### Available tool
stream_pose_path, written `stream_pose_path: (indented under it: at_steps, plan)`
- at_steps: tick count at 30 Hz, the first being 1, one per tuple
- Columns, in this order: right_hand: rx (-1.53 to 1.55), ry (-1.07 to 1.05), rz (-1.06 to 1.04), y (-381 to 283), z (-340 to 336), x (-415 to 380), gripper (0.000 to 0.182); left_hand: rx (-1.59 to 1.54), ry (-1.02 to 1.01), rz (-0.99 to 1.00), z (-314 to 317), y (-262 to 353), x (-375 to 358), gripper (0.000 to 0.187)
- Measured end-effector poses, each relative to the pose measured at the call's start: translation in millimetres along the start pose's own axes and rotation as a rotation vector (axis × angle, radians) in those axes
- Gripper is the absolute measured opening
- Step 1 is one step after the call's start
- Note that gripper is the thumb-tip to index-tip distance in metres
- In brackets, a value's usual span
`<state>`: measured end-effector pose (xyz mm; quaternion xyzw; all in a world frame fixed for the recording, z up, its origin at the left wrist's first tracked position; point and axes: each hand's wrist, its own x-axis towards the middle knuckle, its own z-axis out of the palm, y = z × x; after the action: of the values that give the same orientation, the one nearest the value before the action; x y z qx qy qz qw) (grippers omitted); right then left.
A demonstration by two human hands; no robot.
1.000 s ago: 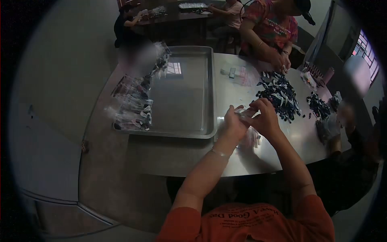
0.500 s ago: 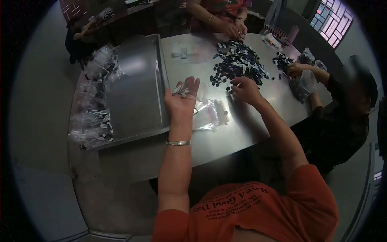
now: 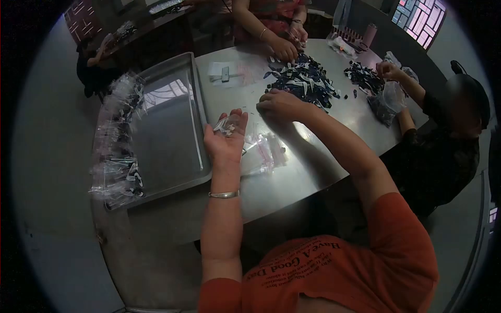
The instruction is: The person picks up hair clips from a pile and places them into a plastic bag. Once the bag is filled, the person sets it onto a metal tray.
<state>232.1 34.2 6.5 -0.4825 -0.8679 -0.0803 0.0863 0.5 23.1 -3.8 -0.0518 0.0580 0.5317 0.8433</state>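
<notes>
My left hand (image 3: 224, 143) is palm up beside the metal tray, its fingers slightly curled. A small clear plastic bag (image 3: 227, 125) with pale slim pieces lies in its palm. My right hand (image 3: 282, 106) reaches to the near left edge of a pile of small black and white pieces (image 3: 305, 81). Its fingers are bent together toward the tabletop, and whatever is between them is hidden. Flat clear zip bags (image 3: 265, 151) with pink strips lie on the metal table (image 3: 308, 161) between and below my hands.
At the left, the metal tray (image 3: 169, 130) carries filled clear bags (image 3: 116, 128) along its far side. A co-worker's hand (image 3: 284, 49) is behind the pile. Another's hand (image 3: 389, 70) hovers above a smaller pile (image 3: 362, 77), near a filled plastic bag (image 3: 387, 104). A pink bottle (image 3: 369, 35) stands behind.
My right hand has moved left along the front of the pile, and its fingers now point down. The left hand still holds the bag. The whole view has shifted slightly.
</notes>
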Motion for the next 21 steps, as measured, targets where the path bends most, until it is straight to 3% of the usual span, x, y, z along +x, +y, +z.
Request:
stream_pose_path:
  at_steps: [2,5,10,15,21]
  plan:
    - [-0.031,-0.050,-0.126,3.4,-0.5,6.0,0.029,0.010,0.007,-0.001,-0.4,-0.9,-0.2,0.047]
    - [-0.046,-0.042,-0.120,-1.8,-6.8,7.9,0.020,0.040,0.046,0.016,2.4,-2.3,-1.7,0.047]
    - [0.019,-0.059,-0.129,-0.7,-7.2,12.3,0.018,0.061,0.124,0.033,5.5,-4.8,-3.1,0.045]
    - [0.004,-0.094,-0.062,0.4,5.9,19.4,0.018,0.045,0.073,0.008,1.9,-4.8,-2.9,0.044]
    - [0.182,0.054,-0.112,16.9,17.7,21.8,0.015,0.046,0.035,0.009,-5.0,-8.1,0.3,0.043]
